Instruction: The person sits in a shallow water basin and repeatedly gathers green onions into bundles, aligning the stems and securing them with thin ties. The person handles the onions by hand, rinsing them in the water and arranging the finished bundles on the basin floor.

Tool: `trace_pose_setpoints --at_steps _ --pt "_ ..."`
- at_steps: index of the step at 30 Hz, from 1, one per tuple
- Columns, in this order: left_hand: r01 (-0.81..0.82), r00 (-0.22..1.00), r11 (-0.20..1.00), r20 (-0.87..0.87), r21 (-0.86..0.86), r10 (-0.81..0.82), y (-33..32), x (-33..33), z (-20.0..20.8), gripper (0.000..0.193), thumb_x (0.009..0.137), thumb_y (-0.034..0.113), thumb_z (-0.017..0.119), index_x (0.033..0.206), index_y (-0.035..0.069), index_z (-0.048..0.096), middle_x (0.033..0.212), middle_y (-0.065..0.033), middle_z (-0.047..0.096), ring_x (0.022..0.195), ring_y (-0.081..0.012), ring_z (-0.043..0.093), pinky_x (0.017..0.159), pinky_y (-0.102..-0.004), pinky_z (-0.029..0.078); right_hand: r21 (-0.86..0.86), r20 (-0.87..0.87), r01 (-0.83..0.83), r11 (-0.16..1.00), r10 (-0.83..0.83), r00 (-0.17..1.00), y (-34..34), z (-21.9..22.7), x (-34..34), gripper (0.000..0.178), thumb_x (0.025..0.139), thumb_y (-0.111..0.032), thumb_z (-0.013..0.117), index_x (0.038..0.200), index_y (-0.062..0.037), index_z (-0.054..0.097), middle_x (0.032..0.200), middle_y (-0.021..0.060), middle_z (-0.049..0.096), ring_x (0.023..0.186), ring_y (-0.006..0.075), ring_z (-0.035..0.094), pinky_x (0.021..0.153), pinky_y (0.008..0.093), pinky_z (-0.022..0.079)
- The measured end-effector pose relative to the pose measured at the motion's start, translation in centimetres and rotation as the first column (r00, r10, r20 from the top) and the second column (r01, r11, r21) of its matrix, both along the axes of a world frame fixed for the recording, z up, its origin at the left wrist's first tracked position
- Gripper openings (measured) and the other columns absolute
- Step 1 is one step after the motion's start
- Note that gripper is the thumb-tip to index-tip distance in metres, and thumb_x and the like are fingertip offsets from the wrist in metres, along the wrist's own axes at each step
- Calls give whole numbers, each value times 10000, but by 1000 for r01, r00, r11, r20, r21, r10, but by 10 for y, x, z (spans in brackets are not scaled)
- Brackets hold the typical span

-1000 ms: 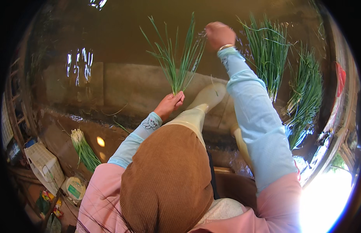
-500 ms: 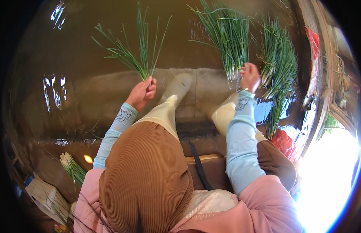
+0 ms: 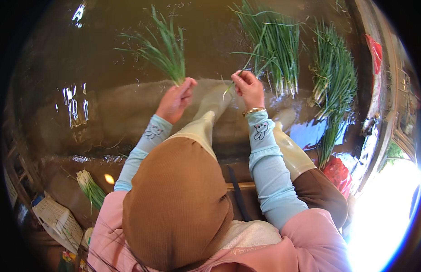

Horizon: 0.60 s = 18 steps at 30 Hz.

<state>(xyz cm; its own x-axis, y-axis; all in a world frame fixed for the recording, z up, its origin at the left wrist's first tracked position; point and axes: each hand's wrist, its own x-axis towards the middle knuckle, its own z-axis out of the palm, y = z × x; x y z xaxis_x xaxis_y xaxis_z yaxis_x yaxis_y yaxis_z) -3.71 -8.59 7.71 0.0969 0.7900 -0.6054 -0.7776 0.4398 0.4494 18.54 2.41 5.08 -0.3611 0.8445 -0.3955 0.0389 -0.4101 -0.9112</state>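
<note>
My left hand [image 3: 176,99] is closed round the base of a small bunch of green onions [image 3: 167,52], whose leaves fan up and away over the brown water. To its right, my right hand [image 3: 250,90] pinches a single green onion stalk [image 3: 228,91] between thumb and fingertips. Just beyond that hand a larger bunch of green onions [image 3: 278,45] lies in the water, white root ends toward me. Another heap of green onions [image 3: 332,68] is farther right.
A tied bundle of green onions [image 3: 89,187] lies at the lower left, by a white plastic basket [image 3: 58,220]. My pale rubber boots [image 3: 210,106] stand in the water at a submerged ledge [image 3: 124,102]. A red plastic bag [image 3: 338,174] sits at the right.
My right hand has moved left from the large bunch and now holds a stalk near my left hand. The left hand's bunch has shifted slightly right, its leaves drawn closer together.
</note>
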Motion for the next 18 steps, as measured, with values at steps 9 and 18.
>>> trace_pose_setpoints --at_steps 9,18 --pt "-41 995 998 -94 -53 35 -22 -9 -12 228 1016 266 439 1012 58 530 632 80 248 498 -33 214 456 -206 194 154 -320 507 848 -442 838 61 44 25 109 911 -125 604 941 -23 626 1015 71 646 767 152 639 622 268 491" --pt "1 997 1000 -82 -27 -4 -11 -8 -11 225 1020 258 430 1018 56 527 637 69 282 502 -36 239 470 -201 216 317 866 -278 907 -158 475 30 -11 34 298 817 -372 688 827 -78 643 753 125 677 662 297 651 601 397 498"
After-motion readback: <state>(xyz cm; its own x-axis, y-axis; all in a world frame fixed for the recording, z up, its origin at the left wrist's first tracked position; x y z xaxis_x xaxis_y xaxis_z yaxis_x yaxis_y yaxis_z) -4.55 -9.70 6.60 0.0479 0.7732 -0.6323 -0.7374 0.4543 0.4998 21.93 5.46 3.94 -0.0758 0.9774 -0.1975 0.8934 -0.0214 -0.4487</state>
